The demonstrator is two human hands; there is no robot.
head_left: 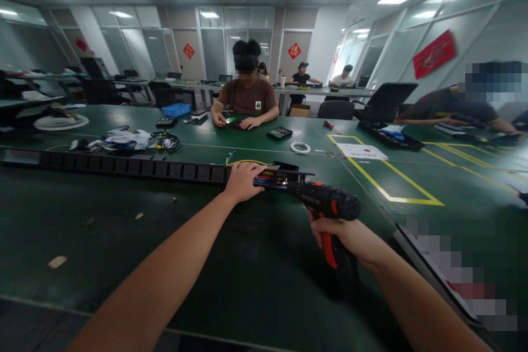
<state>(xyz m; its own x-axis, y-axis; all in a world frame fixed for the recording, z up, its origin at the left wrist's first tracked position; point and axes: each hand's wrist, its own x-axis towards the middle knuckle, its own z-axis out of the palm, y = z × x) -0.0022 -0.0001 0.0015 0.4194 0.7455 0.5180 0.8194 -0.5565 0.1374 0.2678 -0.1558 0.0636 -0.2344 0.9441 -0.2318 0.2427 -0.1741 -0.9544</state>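
A long black power strip (124, 165) lies across the green table (103, 231). Its right end is open, with coloured wires (241, 160) coming out. My left hand (243, 180) rests on that end, fingers curled over it and pressing it down. My right hand (350, 236) is wrapped round the red-and-black grip of a cordless screwdriver (325, 203). The screwdriver's tip points left into the open end of the strip, right beside my left fingers.
A person in a brown shirt (247, 96) sits opposite with hands on the table. Nearby lie a roll of white tape (300, 147), a black meter (279, 133), a cable bundle (165, 142), a white sheet (362, 151) and yellow floor-tape lines (388, 192). Another person (454, 107) leans at the right.
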